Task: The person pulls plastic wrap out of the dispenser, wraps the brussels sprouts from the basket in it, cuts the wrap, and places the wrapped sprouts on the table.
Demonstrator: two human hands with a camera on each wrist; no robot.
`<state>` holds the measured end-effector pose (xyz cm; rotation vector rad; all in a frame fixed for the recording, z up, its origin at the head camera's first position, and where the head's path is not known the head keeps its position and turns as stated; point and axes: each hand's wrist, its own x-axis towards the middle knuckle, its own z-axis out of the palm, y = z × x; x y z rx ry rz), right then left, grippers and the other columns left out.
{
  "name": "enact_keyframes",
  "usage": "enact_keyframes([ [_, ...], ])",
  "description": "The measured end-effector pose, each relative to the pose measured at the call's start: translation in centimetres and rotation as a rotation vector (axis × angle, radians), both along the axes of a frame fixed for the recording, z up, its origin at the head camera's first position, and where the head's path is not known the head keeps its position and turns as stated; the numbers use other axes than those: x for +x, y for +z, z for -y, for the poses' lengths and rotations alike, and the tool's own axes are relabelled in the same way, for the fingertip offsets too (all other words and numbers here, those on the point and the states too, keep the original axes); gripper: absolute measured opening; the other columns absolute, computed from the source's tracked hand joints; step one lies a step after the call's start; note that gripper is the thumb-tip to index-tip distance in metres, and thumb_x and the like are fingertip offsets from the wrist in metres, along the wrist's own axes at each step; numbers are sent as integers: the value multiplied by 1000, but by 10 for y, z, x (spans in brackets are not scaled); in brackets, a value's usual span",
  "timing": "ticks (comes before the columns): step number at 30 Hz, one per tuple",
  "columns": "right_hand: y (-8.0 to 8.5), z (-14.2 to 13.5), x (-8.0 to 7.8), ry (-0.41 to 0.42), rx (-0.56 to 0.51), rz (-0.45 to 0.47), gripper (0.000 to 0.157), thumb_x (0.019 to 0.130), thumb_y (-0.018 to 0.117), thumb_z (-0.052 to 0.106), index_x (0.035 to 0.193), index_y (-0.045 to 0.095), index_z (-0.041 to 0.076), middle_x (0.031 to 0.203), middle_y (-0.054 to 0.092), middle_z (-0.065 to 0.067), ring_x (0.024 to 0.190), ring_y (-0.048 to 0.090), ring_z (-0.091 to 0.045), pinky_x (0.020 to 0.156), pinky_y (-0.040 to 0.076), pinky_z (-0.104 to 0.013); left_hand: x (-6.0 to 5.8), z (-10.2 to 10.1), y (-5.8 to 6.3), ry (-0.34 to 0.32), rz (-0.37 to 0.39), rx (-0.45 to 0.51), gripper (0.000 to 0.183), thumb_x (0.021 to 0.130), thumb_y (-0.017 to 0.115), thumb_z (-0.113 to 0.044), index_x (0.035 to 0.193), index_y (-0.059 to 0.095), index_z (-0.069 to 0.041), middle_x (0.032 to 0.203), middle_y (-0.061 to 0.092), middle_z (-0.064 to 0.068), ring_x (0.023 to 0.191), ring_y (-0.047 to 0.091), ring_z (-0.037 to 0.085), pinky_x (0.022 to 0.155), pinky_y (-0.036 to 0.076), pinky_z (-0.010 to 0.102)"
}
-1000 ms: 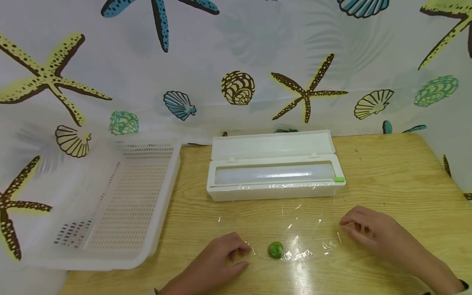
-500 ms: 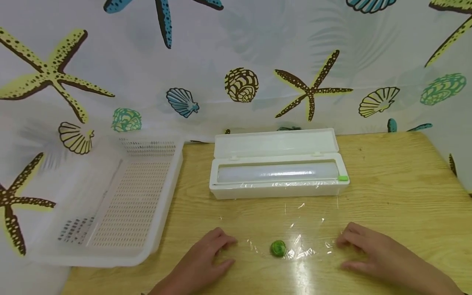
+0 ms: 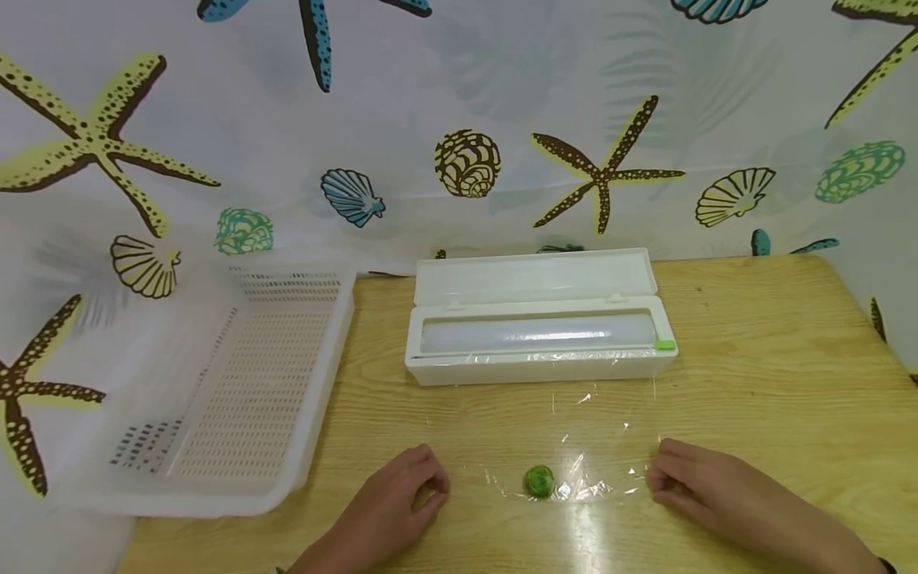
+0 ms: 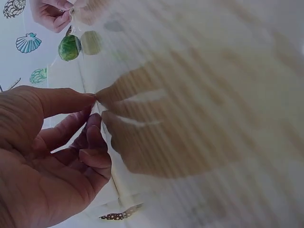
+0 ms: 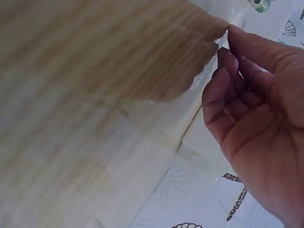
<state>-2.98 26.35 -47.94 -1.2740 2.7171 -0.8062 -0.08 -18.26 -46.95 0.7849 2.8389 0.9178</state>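
Clear film (image 3: 566, 438) btwn L hand (image 3: 394, 504) & R hand (image 3: 717, 490); both pinching.

No text, label, brand, number or sign was legible in any view.
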Motion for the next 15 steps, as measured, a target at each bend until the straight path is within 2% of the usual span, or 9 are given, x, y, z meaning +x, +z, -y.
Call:
enact_keyframes([
  [6,3,2,-3,46,17,-44,36,100,79,4,99,54,30,95,39,22,82,42,7,69,39,-13,0,2,0,-35,16,-7,28,96,81,1,90,64,-21,97,53,-16,91,53,3,79,54,27],
  [11,4,2,-3,69,-1,-93,37,99,79,4,100,53,30,96,39,23,83,43,8,84,40,-9,3,3,-3,-40,6,4,29,95,82,2,91,64,-21,97,51,-17,91,52,2,79,54,25],
  [15,3,1,-3,91,-26,-74,35,101,76,2,101,53,28,97,40,21,83,42,8,76,39,-7,4,4,-2,-44,3,11,28,96,81,1,91,64,-20,96,52,-16,90,53,1,77,54,23],
])
